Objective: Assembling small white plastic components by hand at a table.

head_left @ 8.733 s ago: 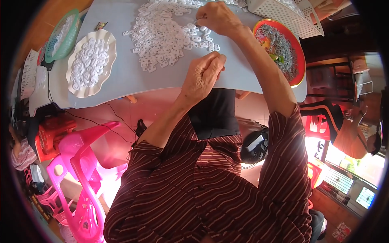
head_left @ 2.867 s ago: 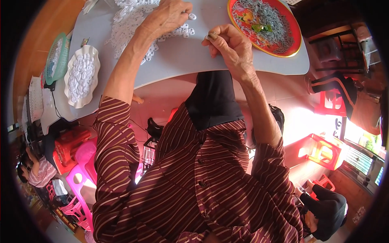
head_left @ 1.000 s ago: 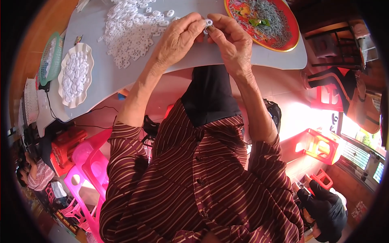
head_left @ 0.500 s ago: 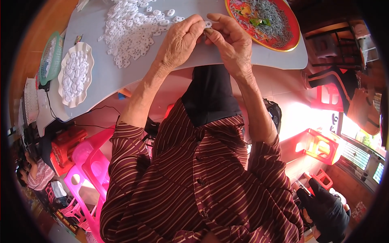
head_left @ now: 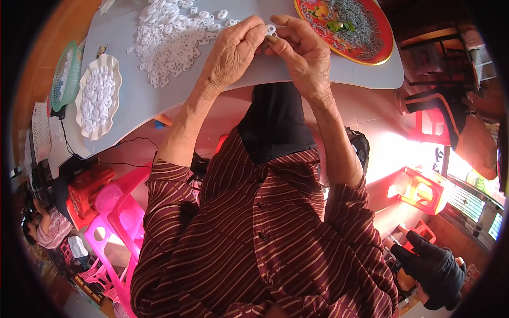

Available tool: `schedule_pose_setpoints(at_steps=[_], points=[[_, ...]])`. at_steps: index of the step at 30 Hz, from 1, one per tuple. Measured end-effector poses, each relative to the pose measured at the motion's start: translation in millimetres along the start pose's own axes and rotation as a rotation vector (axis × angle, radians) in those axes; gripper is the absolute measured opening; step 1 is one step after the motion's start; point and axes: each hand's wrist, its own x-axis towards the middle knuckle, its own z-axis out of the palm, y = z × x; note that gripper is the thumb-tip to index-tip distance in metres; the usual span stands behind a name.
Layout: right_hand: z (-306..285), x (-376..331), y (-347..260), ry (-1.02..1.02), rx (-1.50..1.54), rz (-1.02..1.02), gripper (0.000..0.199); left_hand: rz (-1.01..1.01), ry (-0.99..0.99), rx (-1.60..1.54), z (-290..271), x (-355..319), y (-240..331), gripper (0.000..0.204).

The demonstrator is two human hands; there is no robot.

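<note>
Over the front part of the grey table [head_left: 130, 98], my two hands meet at the fingertips. A small white plastic piece with a hole [head_left: 271, 29] shows between them. My right hand [head_left: 303, 55] has its thumb pressed against this piece, with the index finger bent above it. My left hand [head_left: 233, 53] is closed in a pinch right beside the piece; what its fingertips hold is hidden. Left of my hands spreads a heap of similar loose white pieces [head_left: 164, 47]. At the right, a red plate with a gold rim [head_left: 389, 45] holds many thin grey metal-looking pieces [head_left: 366, 34].
A white wavy-edged dish [head_left: 117, 74] of white oval pieces stands on the left of the table, beside a green mesh basket [head_left: 74, 79]. Pink chairs [head_left: 119, 201] and red stools [head_left: 421, 191] stand on the floor. Other people [head_left: 437, 273] are near the lower right and left edges.
My hands stay together at almost the same spot, with only slight finger movement around the white piece. The person at the lower right has shifted, and so has the one at the right edge.
</note>
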Motion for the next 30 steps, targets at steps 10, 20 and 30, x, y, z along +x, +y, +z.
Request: schedule_pose_setpoints(at_steps=[10,20,30], points=[[-1,1,3,-0.073,0.084,-0.012,0.029,-0.038,-0.034,-0.078,0,-1,3,0.028],[1,-1,11,-0.046,-0.162,-0.106,0.022,-0.031,-0.071,-0.065,-2,-2,0,0.026],[2,-5,-3,-0.036,-0.393,-0.129,0.016,0.04,-0.094,-0.036,-1,-3,0,0.022]])
